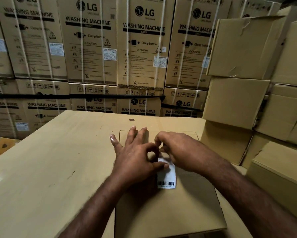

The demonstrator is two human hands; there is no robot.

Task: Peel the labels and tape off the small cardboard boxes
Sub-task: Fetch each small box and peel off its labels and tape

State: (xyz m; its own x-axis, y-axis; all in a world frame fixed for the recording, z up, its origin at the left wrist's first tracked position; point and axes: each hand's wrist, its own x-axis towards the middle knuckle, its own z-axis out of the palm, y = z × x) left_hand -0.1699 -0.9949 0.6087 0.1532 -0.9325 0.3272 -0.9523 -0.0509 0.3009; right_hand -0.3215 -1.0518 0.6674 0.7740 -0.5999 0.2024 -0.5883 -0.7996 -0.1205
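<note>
The small cardboard box (170, 212) lies flat on top of a large carton (58, 160), close to the person, and a white label (166, 176) with a barcode at its near end is stuck near the middle of its top face. Both hands meet at the label's far end. The left hand (135, 157) has three fingers spread straight on the box, while its forefinger and thumb bend into a ring, the thumb tip lying on the label's upper left edge; whether it pinches the paper or only presses it cannot be told. The right hand (177, 148) is curled tight, its fingertips bunched over the label's far edge, which looks slightly rumpled there, so it appears to have hold of that end

The step in hand seems to be starting the peel. To do it well, the right hand should draw the freed end back low and slowly towards the barcode, nearly flat to the board, so that the paper comes off whole and does not lift the cardboard's skin. The left hand's flat fingers should bear down to stop the light box sliding. The near end looks fully stuck

Plain boxes (238, 100) are stacked at the right, printed washing-machine cartons (141, 48) behind
</note>
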